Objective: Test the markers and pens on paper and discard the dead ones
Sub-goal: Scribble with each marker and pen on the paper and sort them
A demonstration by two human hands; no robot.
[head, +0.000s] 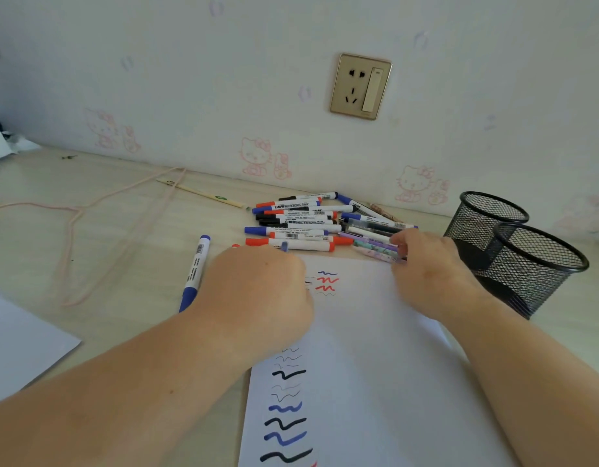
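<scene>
A: Item one, hands?
B: Left hand (257, 291) curled round a pen (284, 246), only its blue end visible, over the paper (358, 348). Right hand (429, 264) fingers on the patterned pens (375, 249); grip cannot be told.
A: Stock?
B: Marker pile (301, 220) just beyond the paper; one blue marker (195, 271) apart, left. Two mesh cups (527, 261) right.

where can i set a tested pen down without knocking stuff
Bare desk lies between the pink cord and the lone blue marker. The paper is blank right of the scribbles. Crowded: the marker pile and mesh cups.
</scene>
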